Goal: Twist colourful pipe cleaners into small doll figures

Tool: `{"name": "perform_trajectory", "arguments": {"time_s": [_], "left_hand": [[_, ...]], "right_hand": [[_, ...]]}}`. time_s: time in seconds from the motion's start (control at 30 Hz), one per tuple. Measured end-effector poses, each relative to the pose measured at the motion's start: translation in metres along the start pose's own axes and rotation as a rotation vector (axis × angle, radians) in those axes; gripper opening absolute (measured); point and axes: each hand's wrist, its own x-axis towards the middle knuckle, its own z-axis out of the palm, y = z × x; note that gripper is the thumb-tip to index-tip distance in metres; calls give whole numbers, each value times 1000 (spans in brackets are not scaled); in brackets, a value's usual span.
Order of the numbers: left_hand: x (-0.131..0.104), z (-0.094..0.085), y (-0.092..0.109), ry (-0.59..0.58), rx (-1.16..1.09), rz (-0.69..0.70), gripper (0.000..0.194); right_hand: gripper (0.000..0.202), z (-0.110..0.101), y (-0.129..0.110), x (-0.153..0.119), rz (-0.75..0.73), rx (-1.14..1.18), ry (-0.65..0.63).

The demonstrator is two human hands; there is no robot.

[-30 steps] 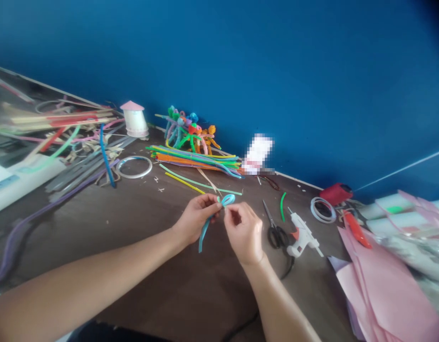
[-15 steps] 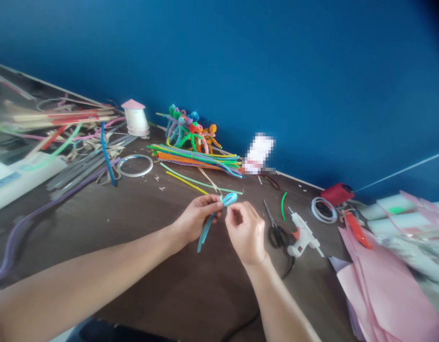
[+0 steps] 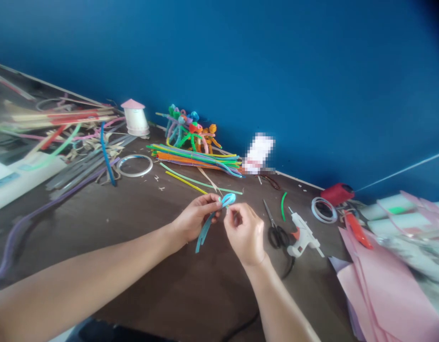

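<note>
my left hand [image 3: 195,217] is clamped on the blue pipe cleaner [image 3: 204,231] right by its loop, right hand [image 3: 245,232] just beside it, fingertips together, can't tell on what; tails below my grip splay wider than a second ago, so probably loose ends

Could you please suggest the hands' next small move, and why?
Perhaps the left hand should firm its pinch on the light-blue, loop-bent pipe cleaner: it grips at the loop's base, tails hang loose below, and the right hand has its fingertips close beside the loop.
</note>
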Motion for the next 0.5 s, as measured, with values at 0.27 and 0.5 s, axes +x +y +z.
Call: {"name": "perform_trajectory", "arguments": {"time_s": [0.27,0.5], "left_hand": [[0,4,-2,70,131,86,16],[-1,2,-1,103,517,217,8]], "right_hand": [[18,-4,0,2,-183,-138,-105],[13,-17,-3,11,-316,-205,-180]]}}
